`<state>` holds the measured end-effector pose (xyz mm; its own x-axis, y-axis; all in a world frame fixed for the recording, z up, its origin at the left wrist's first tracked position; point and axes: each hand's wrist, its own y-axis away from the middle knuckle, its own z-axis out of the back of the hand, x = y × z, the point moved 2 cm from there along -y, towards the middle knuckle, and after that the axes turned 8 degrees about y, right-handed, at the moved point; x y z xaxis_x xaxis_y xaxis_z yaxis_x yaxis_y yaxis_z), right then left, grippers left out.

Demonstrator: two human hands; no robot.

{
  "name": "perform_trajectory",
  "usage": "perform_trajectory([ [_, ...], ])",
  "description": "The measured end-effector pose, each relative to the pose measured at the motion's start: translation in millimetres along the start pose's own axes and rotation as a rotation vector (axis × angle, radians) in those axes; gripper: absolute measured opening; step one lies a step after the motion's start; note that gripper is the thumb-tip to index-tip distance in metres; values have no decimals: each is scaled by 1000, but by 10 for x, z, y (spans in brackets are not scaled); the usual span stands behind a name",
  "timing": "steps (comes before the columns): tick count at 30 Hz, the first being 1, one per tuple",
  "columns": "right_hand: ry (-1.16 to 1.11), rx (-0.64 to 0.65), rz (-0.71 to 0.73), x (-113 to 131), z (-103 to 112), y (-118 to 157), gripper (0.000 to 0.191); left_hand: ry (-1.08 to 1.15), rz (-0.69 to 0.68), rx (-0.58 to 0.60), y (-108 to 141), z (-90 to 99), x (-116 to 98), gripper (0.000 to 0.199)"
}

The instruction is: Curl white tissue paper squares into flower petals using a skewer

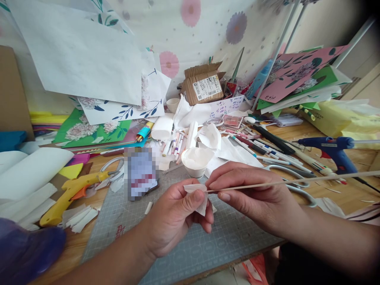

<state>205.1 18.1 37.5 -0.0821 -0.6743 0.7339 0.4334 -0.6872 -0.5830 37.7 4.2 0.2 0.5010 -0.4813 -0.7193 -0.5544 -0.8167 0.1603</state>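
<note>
Above the mat (pixel 237 245), left grip (pixel 176 211) pinches paper (pixel 202 207), arched right grip (pixel 261 198) a stick (pixel 320 178).

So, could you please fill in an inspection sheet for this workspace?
Surface: grey gridded cutting mat on a brown wooden tabletop.
Things in hand: thin pale stick, its tip at a small white paper piece.
Clutter: round white bowl, white-bodied markers, yellow glue gun and blue glue gun about the mat.
Hands: left hand pinches the paper; right hand holds the stick.
Cables: black cable at the blue gun's handle.
Surroundings: white flower-printed sheet and brown cardboard box behind.
</note>
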Motion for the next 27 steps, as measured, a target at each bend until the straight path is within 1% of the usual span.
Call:
perform_trajectory([
  [7,32,7,-20,7,10,-1,15,-52,-25,-39,-8,11,-18,33],
  [13,43,20,-8,18,7,-17,16,-106,-30,-42,-7,-19,-3,35],
  [15,54,26,-10,18,9,-24,16,-164,-52,-84,-10,2,0,35],
  [16,62,25,-11,16,12,-26,15,-213,-91,-136,-6,25,-8,33],
  [17,72,24,-14,13,15,-25,15,-272,-157,-209,4,55,-27,30],
  [19,101,16,-28,0,21,-19,14,-405,-374,-381,55,109,-94,21],
  [20,117,10,-35,-8,23,-14,14,-480,-497,-440,92,118,-134,18],
  [21,127,7,-39,-15,23,-9,13,-557,-607,-463,131,110,-171,17],
  [22,129,8,-41,-21,21,-4,13,-638,-687,-441,164,85,-201,17],
  [23,125,7,-38,-26,18,0,13,-738,-718,-376,184,47,-219,18],
  [25,108,11,-32,-29,7,4,13,-894,-695,-245,191,-33,-231,15],
  [27,92,33,-30,-25,-7,7,14,-939,-609,-218,161,-77,-226,12],
])
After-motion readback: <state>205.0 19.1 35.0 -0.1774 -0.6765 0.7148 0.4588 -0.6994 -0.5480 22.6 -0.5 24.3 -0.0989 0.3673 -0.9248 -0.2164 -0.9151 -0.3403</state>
